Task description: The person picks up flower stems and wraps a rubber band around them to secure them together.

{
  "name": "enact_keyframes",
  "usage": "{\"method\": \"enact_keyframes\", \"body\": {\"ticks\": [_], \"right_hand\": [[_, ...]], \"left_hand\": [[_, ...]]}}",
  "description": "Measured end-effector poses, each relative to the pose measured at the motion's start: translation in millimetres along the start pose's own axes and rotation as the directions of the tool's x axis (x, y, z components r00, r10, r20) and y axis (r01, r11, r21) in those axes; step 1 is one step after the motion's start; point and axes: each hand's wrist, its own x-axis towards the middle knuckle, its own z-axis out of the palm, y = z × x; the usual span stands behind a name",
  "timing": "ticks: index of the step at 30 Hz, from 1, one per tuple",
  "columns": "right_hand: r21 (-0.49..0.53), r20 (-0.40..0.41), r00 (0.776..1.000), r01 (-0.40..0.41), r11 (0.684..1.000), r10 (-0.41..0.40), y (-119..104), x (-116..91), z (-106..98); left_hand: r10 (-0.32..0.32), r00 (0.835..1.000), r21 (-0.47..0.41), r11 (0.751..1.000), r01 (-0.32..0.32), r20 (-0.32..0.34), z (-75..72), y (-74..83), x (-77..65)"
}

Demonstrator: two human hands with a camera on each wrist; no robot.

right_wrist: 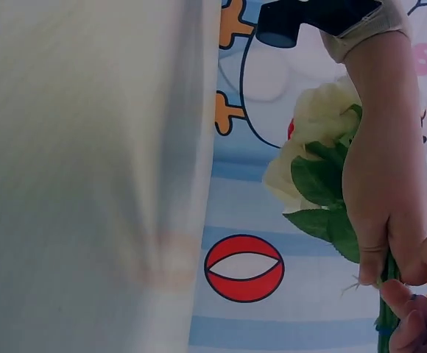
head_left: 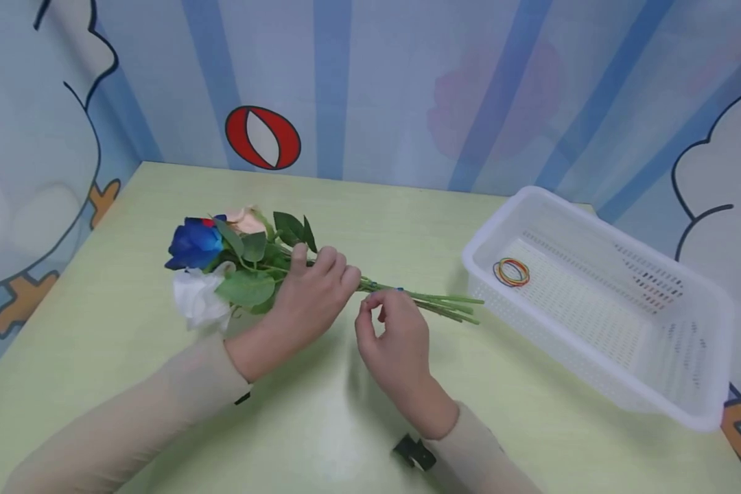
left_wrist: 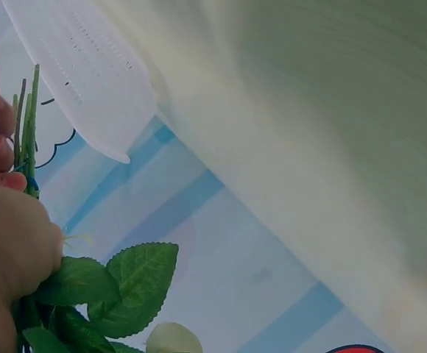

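A bunch of artificial flowers lies across the table, with a blue rose (head_left: pixel 194 243), a white flower (head_left: pixel 199 298) and a peach flower (head_left: pixel 245 221) toward the left. Its green stems (head_left: pixel 451 302) point right. My left hand (head_left: pixel 311 295) grips the bunch just below the leaves (left_wrist: pixel 136 287). Along the stems, a blue rubber band (right_wrist: pixel 383 328) shows close to my right hand (head_left: pixel 401 350). The right thumb and forefinger pinch together at this band, beside the stems; the fingers partly hide it.
A white perforated plastic basket (head_left: pixel 549 336) stands on the right of the table (head_left: pixel 272 439), near the stem ends. Several coloured rubber bands (head_left: pixel 523 280) lie inside it. A printed curtain (head_left: pixel 383 89) hangs behind the table. A dark wrist camera (head_left: pixel 415 453) sits by the right sleeve.
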Motion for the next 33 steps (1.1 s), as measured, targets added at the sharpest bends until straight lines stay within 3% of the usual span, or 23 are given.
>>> {"method": "enact_keyframes", "body": {"ticks": [8,13,18,25,33], "right_hand": [[-0.054,0.103,0.981,0.168,0.984,-0.162,3.4,12.8,-3.3],[-0.036,0.176,0.979,0.109,0.993,-0.101,9.3,30.2,-28.2],[-0.020,0.281,0.959,0.046,0.999,-0.039,5.3,38.5,-44.7],[0.011,0.320,0.939,0.131,0.991,-0.128,8.8,33.7,-42.6],[0.030,0.322,0.936,0.140,0.990,-0.143,13.6,26.8,-39.4]], "left_hand": [[0.060,0.997,0.037,0.997,-0.062,0.049,1.0,-2.8,-2.4],[0.085,0.996,-0.015,0.996,-0.085,0.010,0.6,-15.5,-3.8],[0.191,0.978,-0.034,0.980,-0.194,-0.079,0.9,-27.1,-0.2],[0.273,0.951,-0.024,0.960,-0.279,-0.147,5.2,-35.7,0.8],[0.335,0.925,0.019,0.941,-0.337,-0.181,12.2,-35.9,3.8]]}}
